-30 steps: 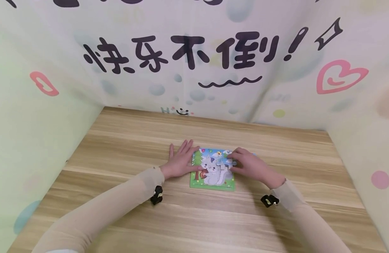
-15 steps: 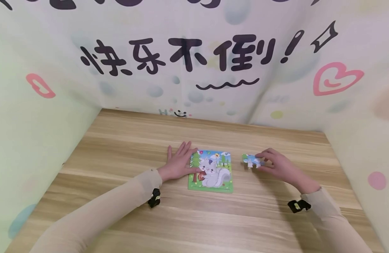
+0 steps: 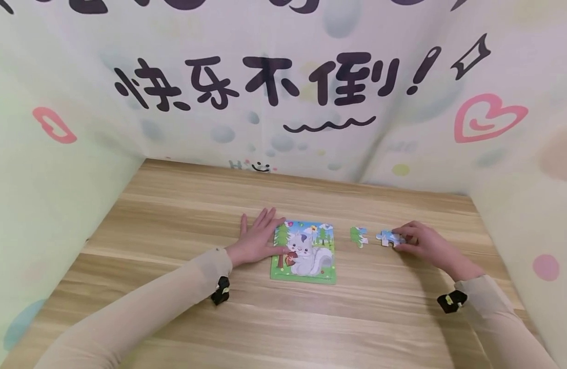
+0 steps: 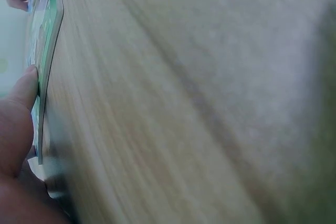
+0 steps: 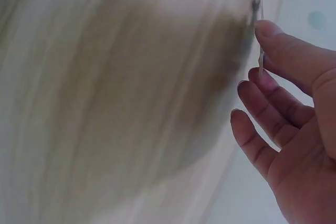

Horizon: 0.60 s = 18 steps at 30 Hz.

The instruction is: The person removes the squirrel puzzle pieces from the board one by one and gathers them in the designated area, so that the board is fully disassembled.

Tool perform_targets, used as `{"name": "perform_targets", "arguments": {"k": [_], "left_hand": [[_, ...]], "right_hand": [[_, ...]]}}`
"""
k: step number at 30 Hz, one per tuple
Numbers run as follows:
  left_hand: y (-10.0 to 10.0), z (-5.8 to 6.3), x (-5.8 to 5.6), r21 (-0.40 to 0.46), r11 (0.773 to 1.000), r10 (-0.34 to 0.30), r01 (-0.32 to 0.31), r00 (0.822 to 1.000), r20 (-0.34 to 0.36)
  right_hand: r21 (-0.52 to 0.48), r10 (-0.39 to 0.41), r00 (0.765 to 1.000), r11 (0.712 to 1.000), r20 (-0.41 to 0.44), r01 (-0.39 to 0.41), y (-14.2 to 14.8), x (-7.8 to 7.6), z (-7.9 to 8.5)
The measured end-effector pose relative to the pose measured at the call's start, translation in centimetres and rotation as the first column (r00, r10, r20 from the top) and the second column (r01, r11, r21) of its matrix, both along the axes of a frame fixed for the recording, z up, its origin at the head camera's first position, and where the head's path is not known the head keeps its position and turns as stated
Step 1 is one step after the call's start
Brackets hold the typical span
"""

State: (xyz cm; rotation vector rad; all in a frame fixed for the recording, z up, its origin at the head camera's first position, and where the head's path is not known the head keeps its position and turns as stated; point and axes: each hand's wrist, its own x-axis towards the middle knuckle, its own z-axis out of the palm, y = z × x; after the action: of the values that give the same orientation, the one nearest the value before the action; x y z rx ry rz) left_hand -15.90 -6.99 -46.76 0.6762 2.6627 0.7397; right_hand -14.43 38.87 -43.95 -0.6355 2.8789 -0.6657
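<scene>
A square jigsaw puzzle board (image 3: 306,256) with a grey squirrel holding an acorn lies flat on the wooden table. My left hand (image 3: 256,243) rests at the board's left side with fingers spread, its thumb (image 4: 25,88) on the board's edge. To the right of the board, my right hand (image 3: 428,248) pinches a blue-and-white puzzle piece (image 3: 387,237) between thumb and fingers. Seen edge-on in the right wrist view, that piece (image 5: 261,65) is thin. Between it and the board, a green-and-blue puzzle piece (image 3: 356,235) lies loose on the table.
The wooden table (image 3: 283,323) reaches back to a printed cloth backdrop (image 3: 209,133) with dark lettering. Cloth walls also stand at the left and right. A dark band with a bow sits at each wrist.
My right hand lifted pieces off the board and carried them right. The green-and-blue one now lies on the table, while the other stays in my fingers. My left hand keeps its place at the board.
</scene>
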Motion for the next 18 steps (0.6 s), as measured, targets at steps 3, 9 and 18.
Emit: {"name": "perform_targets", "arguments": {"k": [3,9,18], "left_hand": [[0.05,0.41,0.02,-0.011,1.000,-0.003,0.003,1.000,0.009],[0.09,0.53,0.26,0.007,1.000,0.001,-0.001,1.000,0.012],[0.08,1.05,0.28,-0.014,1.000,-0.011,0.012,1.000,0.020]], "right_hand": [[-0.012,-0.006,1.000,1.000,0.000,0.006,0.17,-0.35,-0.71],[-0.051,0.000,1.000,0.999,0.010,0.001,-0.29,-0.61,-1.12],[-0.067,-0.005,0.999,0.998,0.052,0.008,-0.58,-0.60,-0.90]]}}
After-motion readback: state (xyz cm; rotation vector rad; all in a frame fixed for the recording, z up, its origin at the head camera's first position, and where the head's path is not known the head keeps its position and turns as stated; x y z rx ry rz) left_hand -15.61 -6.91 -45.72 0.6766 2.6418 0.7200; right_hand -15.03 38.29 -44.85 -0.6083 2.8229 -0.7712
